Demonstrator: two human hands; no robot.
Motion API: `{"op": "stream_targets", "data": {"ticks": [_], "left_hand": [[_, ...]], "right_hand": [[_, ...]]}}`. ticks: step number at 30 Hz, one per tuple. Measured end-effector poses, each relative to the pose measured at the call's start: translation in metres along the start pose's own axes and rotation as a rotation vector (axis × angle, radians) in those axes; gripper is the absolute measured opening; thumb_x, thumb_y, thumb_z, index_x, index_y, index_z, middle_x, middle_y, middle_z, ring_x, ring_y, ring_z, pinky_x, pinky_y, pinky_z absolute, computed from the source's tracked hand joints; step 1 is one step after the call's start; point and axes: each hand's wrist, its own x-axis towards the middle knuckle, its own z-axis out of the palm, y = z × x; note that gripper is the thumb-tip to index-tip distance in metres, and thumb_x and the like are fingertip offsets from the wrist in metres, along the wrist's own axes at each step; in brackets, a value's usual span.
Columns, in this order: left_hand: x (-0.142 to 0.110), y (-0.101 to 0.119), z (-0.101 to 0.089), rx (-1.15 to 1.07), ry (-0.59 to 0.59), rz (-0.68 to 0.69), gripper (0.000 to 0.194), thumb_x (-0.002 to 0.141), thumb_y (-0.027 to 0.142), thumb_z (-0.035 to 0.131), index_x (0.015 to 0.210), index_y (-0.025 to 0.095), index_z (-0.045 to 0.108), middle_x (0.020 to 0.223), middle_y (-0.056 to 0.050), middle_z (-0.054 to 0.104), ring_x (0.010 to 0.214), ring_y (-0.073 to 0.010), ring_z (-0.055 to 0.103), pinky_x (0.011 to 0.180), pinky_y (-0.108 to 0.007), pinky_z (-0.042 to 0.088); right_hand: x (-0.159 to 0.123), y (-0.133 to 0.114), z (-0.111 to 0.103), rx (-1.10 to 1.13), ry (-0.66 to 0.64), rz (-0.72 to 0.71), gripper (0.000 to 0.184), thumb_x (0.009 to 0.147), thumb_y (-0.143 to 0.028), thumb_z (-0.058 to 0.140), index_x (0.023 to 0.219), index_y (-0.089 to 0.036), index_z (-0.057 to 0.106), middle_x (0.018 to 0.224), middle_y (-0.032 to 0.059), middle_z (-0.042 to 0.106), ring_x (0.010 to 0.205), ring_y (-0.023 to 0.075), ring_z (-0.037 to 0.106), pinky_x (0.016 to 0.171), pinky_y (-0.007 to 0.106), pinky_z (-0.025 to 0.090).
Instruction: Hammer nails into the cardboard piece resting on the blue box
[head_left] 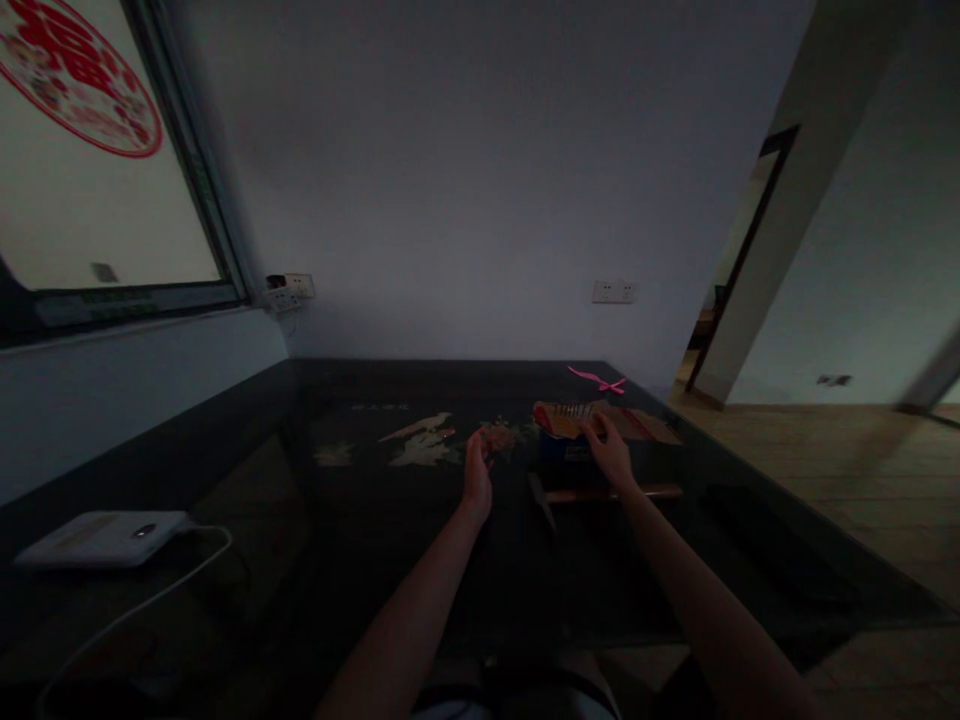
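Note:
The room is dim. My left hand (477, 472) hovers over a dark table (360, 520), palm turned inward, fingers loosely curled, next to a small reddish object (498, 437) that it may be touching. My right hand (609, 452) rests with its fingers on a brown cardboard box (570, 420) with open flaps. A row of thin sticks (571, 409) stands out of the box. The box's dark blue front (568, 450) faces me. A knife (541, 500) and a long wooden stick (600, 493) lie just in front of the box.
A pink ribbon (598, 380) lies at the far right corner of the table. A white device (105, 537) with a cable sits at the near left. A window (90, 160) is on the left wall. A doorway (739, 260) opens to the right, past a wooden floor (840, 480).

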Motion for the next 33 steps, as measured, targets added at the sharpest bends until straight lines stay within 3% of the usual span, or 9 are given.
{"op": "stream_targets", "data": {"ticks": [10, 15, 20, 27, 30, 33], "left_hand": [[0.001, 0.009, -0.001, 0.069, 0.007, 0.06, 0.039, 0.088, 0.043, 0.031, 0.114, 0.021, 0.05, 0.108, -0.007, 0.06, 0.1, -0.0172, 0.056, 0.08, -0.03, 0.042], [0.007, 0.015, -0.009, 0.222, 0.067, 0.333, 0.027, 0.084, 0.034, 0.045, 0.102, 0.017, 0.055, 0.103, -0.008, 0.059, 0.097, -0.0167, 0.056, 0.086, -0.03, 0.042], [0.012, 0.023, -0.017, 0.393, 0.137, 0.556, 0.021, 0.08, 0.02, 0.046, 0.098, 0.016, 0.055, 0.097, -0.008, 0.059, 0.092, -0.0162, 0.056, 0.085, -0.031, 0.044], [0.005, 0.058, -0.026, 0.808, 0.163, 0.822, 0.021, 0.077, 0.015, 0.051, 0.095, 0.017, 0.062, 0.097, -0.007, 0.061, 0.095, -0.0188, 0.056, 0.089, -0.034, 0.043], [0.004, 0.068, -0.03, 0.968, 0.091, 0.809, 0.02, 0.076, 0.019, 0.057, 0.094, 0.017, 0.065, 0.095, -0.008, 0.063, 0.091, -0.0198, 0.059, 0.084, -0.034, 0.046], [0.005, 0.072, -0.034, 1.027, 0.014, 0.697, 0.019, 0.076, 0.022, 0.06, 0.092, 0.016, 0.068, 0.088, -0.007, 0.067, 0.083, -0.019, 0.062, 0.078, -0.032, 0.049]], "right_hand": [[-0.007, -0.019, 0.019, -0.042, -0.059, -0.052, 0.057, 0.084, -0.049, 0.043, 0.13, -0.017, 0.046, 0.123, 0.0145, 0.058, 0.11, 0.0294, 0.055, 0.091, 0.041, 0.04], [-0.012, -0.039, 0.037, -0.038, -0.154, -0.105, 0.056, 0.084, -0.048, 0.044, 0.131, -0.018, 0.045, 0.124, 0.0136, 0.057, 0.112, 0.0282, 0.054, 0.091, 0.039, 0.04], [-0.02, -0.063, 0.054, -0.016, -0.258, -0.161, 0.054, 0.084, -0.048, 0.046, 0.13, -0.022, 0.045, 0.123, 0.0098, 0.059, 0.112, 0.026, 0.054, 0.091, 0.038, 0.041], [-0.043, -0.086, 0.061, -0.004, -0.367, -0.214, 0.055, 0.083, -0.051, 0.047, 0.131, -0.024, 0.044, 0.119, 0.0086, 0.061, 0.106, 0.0239, 0.058, 0.087, 0.035, 0.044], [-0.056, -0.093, 0.057, -0.015, -0.397, -0.228, 0.054, 0.083, -0.053, 0.047, 0.131, -0.026, 0.045, 0.116, 0.008, 0.063, 0.102, 0.024, 0.06, 0.084, 0.034, 0.045], [-0.069, -0.098, 0.05, -0.038, -0.417, -0.224, 0.055, 0.084, -0.053, 0.045, 0.133, -0.028, 0.042, 0.114, 0.0087, 0.064, 0.099, 0.0245, 0.062, 0.082, 0.035, 0.046]]}}
